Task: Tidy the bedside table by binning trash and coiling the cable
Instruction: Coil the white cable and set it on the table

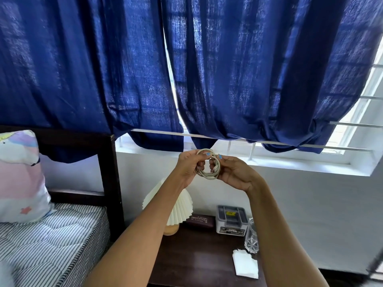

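Coiling the cable up in the air, above the bedside tabletop

From the left: the left hand [189,165] has its fingers curled round the near-left side of the pale cable [208,165], its grip clamped on the stacked loops; the right hand [232,172] pinches the opposite side, seemingly at the loose end, which I judge is being tucked or wound round the bundle. To finish it well, she should keep the left grip firm so the loops stay one size and do not spring apart, and pass the end through snugly without kinking it. Below, on the dark tabletop [199,264], stand a pleated lamp [176,210], a spectacle case [200,221], a grey box [231,221], a glass [251,239], and a white tissue [245,264] likely meant for the bin
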Motion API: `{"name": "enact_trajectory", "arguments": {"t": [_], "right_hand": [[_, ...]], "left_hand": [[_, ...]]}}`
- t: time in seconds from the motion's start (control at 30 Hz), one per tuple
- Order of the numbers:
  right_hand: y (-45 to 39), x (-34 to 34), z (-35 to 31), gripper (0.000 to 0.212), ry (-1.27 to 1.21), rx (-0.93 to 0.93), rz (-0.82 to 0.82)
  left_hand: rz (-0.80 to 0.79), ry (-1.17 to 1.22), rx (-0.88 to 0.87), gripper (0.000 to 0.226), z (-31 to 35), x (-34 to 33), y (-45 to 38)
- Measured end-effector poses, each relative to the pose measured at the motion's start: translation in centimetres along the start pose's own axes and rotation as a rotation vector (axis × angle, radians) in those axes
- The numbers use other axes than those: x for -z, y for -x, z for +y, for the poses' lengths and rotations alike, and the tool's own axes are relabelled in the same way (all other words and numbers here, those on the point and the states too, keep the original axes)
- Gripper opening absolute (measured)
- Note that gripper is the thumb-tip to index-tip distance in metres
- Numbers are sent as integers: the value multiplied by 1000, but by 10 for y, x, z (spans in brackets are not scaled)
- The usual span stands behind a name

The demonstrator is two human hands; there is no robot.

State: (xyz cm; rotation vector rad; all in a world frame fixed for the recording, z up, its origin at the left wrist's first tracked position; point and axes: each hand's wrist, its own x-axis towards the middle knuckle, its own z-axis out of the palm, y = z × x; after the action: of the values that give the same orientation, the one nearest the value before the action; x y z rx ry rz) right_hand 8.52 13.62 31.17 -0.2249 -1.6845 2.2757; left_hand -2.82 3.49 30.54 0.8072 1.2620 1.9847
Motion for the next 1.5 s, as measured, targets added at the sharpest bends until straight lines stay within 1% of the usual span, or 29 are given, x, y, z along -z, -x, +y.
{"name": "enact_trajectory", "arguments": {"t": [0.1,0.3,0.43,0.6,0.8,0.9,1.03,1.1,1.2,1.23,1.33,1.5], "right_hand": [[-1,-1,6,25,-76,-6,3],[-6,0,8,26,-128,-49,54],[-7,1,12,30,-233,-51,46],[-8,1,14,33,-255,-20,30],[-7,3,13,36,-213,-14,21],[-7,2,9,37,-186,-15,54],[-7,1,6,28,-209,28,83],[-6,0,3,25,-154,59,97],[-5,-3,-2,17,-5,94,115],[-5,-4,-3,17,42,98,108],[-6,-5,-5,33,127,97,122],[-7,-7,-6,28,67,63,195]], "left_hand": [[1,-9,-1,10,1,1,1],[-17,15,10,11,4,3,4],[-62,30,32,13,5,5,5],[-67,62,58,13,4,6,4],[-64,16,44,11,3,6,4],[-61,7,16,12,4,5,4],[-55,14,-4,22,4,4,4],[-37,-1,-19,16,3,4,3],[45,-28,-56,12,0,4,2],[68,-23,-70,12,-1,5,1],[100,-10,-85,11,-1,7,0],[136,-30,-65,17,0,7,0]]}}
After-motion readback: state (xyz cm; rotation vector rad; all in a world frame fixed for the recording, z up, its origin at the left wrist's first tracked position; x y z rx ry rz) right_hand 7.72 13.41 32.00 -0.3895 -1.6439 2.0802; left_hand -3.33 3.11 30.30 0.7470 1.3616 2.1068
